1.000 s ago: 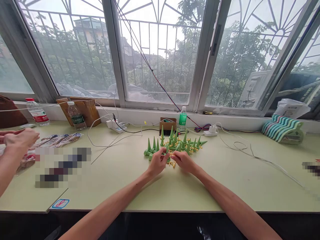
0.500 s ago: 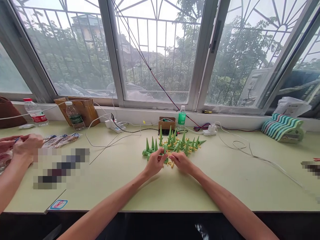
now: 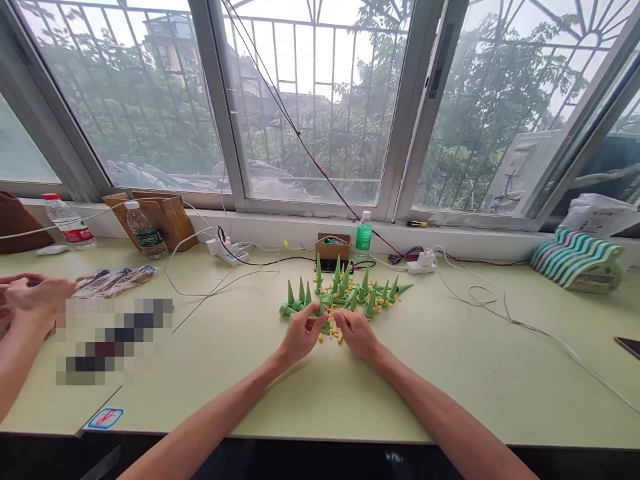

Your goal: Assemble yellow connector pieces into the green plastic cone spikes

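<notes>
A pile of green plastic cones (image 3: 345,291) lies on the pale green table (image 3: 475,373), mixed with small yellow pieces (image 3: 333,333). My left hand (image 3: 299,335) is closed in a pinch on a green cone at the pile's near edge. Close beside it, my right hand (image 3: 356,333) has its fingers pinched together over the yellow pieces; what it holds is too small to name. The two hands almost touch.
Another person's hands (image 3: 30,297) work at the far left beside flat packets (image 3: 113,280). Water bottles (image 3: 145,230), a cardboard box (image 3: 167,217), a power strip (image 3: 227,250), cables (image 3: 480,293), a green bottle (image 3: 364,237) and a striped stack (image 3: 575,257) line the window side.
My hands have drawn slightly nearer along the pile's front edge. The view has tilted down a little. The other person's hands have shifted at the left.
</notes>
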`<move>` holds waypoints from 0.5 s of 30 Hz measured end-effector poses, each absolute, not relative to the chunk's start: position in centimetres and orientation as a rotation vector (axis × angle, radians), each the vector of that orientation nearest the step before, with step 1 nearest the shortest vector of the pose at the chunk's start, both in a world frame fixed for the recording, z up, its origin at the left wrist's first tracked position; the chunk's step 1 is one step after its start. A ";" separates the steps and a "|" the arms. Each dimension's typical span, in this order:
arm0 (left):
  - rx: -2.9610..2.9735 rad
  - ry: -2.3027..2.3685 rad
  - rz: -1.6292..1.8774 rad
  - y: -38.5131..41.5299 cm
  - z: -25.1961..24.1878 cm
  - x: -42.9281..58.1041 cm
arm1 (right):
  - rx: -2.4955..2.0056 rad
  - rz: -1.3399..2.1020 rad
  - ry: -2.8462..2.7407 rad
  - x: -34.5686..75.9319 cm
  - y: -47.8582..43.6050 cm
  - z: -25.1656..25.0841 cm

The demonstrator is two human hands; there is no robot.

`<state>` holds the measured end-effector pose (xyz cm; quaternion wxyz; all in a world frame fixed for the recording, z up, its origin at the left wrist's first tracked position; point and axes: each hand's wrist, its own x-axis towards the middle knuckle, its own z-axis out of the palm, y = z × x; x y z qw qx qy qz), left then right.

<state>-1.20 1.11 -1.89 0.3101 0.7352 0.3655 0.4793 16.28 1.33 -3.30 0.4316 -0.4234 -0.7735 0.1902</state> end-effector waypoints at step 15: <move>1.836 1.068 1.258 0.5 -2.6 -1.2 | -0.907 0.682 -1.814 15.8 0.3 -3.6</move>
